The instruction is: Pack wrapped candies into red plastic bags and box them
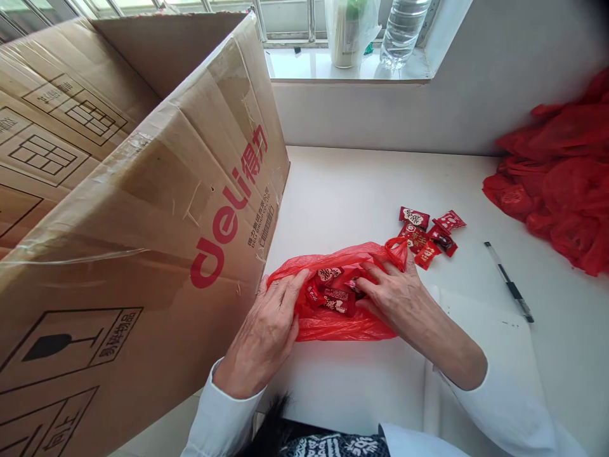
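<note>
A thin red plastic bag (347,331) lies spread on the white table with its mouth facing up. Inside it are several small red wrapped candies (337,299). My left hand (266,324) grips the bag's left edge, its fingers along the rim. My right hand (397,295) reaches into the bag from the right, its thumb and fingers closed around a wrapped candy (353,282); the fingertips are partly hidden. Just beyond the right hand, a small pile of wrapped candies (413,238) rests on the table, near the bag's knotted handle (398,251).
A tall open cardboard box (190,209) stands on the left, close to my left hand. A pen (510,282) and a white sheet (490,336) lie at right. Red bags (561,184) are heaped at far right. On the windowsill (304,66) stands a water bottle (404,32).
</note>
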`<state>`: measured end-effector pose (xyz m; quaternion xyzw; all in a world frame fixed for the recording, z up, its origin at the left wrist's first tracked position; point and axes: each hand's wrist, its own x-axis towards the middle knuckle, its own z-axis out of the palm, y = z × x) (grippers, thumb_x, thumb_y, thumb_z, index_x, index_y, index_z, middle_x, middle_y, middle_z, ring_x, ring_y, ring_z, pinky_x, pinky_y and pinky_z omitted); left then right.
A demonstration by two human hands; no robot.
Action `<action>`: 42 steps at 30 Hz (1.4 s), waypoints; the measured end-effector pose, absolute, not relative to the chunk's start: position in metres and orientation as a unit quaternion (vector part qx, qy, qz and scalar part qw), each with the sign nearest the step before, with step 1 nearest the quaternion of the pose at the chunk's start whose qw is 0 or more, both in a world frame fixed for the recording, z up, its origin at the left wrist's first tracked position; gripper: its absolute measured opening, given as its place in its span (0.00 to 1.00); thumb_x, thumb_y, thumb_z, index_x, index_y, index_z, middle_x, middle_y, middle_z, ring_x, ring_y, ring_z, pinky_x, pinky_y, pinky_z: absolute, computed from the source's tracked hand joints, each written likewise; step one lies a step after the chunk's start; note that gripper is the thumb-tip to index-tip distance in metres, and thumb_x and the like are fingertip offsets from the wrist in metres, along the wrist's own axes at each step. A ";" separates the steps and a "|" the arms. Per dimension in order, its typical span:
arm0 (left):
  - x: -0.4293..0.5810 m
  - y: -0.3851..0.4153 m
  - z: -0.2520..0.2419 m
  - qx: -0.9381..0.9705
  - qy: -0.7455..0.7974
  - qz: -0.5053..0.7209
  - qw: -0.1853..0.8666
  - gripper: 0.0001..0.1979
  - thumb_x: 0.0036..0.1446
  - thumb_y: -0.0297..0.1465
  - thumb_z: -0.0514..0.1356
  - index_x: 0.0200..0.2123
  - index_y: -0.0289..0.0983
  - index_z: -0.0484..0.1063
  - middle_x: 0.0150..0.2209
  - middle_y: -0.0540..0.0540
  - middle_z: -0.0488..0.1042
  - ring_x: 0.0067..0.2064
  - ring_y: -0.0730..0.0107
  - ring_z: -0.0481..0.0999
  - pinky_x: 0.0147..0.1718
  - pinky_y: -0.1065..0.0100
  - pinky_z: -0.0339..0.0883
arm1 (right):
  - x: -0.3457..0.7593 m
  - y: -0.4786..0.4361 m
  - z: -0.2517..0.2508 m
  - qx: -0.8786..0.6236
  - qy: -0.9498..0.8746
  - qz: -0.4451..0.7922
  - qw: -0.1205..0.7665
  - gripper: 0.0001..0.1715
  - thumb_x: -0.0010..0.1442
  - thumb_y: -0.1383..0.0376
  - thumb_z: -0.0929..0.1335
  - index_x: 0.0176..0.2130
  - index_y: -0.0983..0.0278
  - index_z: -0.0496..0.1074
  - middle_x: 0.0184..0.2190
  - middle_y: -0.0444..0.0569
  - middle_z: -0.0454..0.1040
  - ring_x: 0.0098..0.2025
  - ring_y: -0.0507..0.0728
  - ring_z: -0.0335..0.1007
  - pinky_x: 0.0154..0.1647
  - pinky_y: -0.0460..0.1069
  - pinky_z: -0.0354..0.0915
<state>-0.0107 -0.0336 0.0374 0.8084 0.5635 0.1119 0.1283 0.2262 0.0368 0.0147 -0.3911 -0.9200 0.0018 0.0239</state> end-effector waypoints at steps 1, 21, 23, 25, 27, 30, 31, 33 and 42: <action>-0.012 -0.035 0.038 0.809 0.563 0.124 0.119 0.34 0.55 0.14 0.47 0.65 0.34 0.48 0.58 0.41 0.67 0.61 0.62 0.64 0.63 0.50 0.55 | 0.226 0.037 0.015 -0.395 -0.919 0.003 0.016 0.08 0.64 0.65 0.66 0.35 0.62 0.74 0.40 0.49 0.75 0.42 0.60 0.69 0.60 0.71 0.47; 0.006 -0.045 0.057 0.773 0.491 0.397 0.062 0.27 0.62 0.17 0.51 0.64 0.30 0.53 0.48 0.42 0.79 0.51 0.71 0.77 0.65 0.54 0.55 | 0.286 0.029 0.053 -0.355 -0.925 -0.074 0.117 0.20 0.62 0.77 0.60 0.52 0.68 0.69 0.43 0.55 0.75 0.40 0.60 0.70 0.53 0.60 0.61; 0.010 -0.049 0.058 0.756 0.479 0.430 0.121 0.26 0.63 0.18 0.50 0.64 0.32 0.53 0.48 0.43 0.79 0.51 0.68 0.77 0.64 0.50 0.55 | 0.296 0.022 0.058 -0.357 -0.923 -0.078 0.118 0.21 0.63 0.77 0.59 0.53 0.67 0.67 0.42 0.54 0.75 0.39 0.59 0.70 0.50 0.58 0.62; 0.012 -0.051 0.058 0.745 0.474 0.436 0.172 0.25 0.63 0.19 0.50 0.62 0.36 0.54 0.48 0.44 0.79 0.52 0.66 0.76 0.65 0.47 0.53 | 0.298 0.016 0.058 -0.366 -0.921 -0.080 0.108 0.20 0.63 0.75 0.59 0.53 0.67 0.67 0.41 0.54 0.76 0.39 0.60 0.71 0.50 0.60 0.62; 0.013 -0.050 0.057 0.745 0.476 0.428 0.190 0.23 0.63 0.20 0.50 0.61 0.39 0.56 0.48 0.45 0.79 0.57 0.62 0.73 0.64 0.44 0.54 | 0.296 0.013 0.055 -0.373 -0.921 -0.072 0.088 0.18 0.63 0.74 0.59 0.51 0.65 0.67 0.42 0.54 0.75 0.40 0.62 0.71 0.50 0.64 0.62; 0.014 -0.048 0.057 0.749 0.487 0.423 0.151 0.24 0.62 0.18 0.50 0.60 0.39 0.58 0.48 0.45 0.79 0.62 0.58 0.66 0.61 0.45 0.60 | 0.291 0.014 0.050 -0.380 -0.920 -0.062 0.074 0.18 0.61 0.76 0.60 0.49 0.66 0.68 0.46 0.56 0.74 0.44 0.63 0.71 0.50 0.63 0.64; 0.015 -0.048 0.057 0.747 0.496 0.423 0.131 0.26 0.62 0.18 0.51 0.61 0.38 0.56 0.48 0.44 0.78 0.62 0.59 0.67 0.60 0.48 0.61 | 0.290 0.014 0.051 -0.379 -0.921 -0.058 0.077 0.19 0.61 0.77 0.61 0.50 0.66 0.68 0.47 0.56 0.74 0.44 0.63 0.71 0.50 0.62 0.65; 0.014 -0.050 0.059 0.724 0.531 0.427 0.106 0.29 0.62 0.19 0.52 0.65 0.36 0.51 0.49 0.43 0.78 0.60 0.63 0.69 0.60 0.56 0.64 | 0.290 0.014 0.055 -0.370 -0.922 -0.046 0.104 0.22 0.61 0.79 0.61 0.52 0.67 0.68 0.48 0.55 0.74 0.46 0.62 0.71 0.49 0.60 0.66; -0.002 -0.058 0.056 0.741 0.591 0.286 0.140 0.29 0.64 0.30 0.55 0.66 0.40 0.52 0.70 0.40 0.46 0.70 0.45 0.44 0.64 0.40 0.53 | 0.283 0.000 0.102 -0.373 -0.861 0.023 0.345 0.25 0.60 0.76 0.65 0.52 0.55 0.72 0.50 0.46 0.73 0.50 0.59 0.72 0.50 0.55 0.69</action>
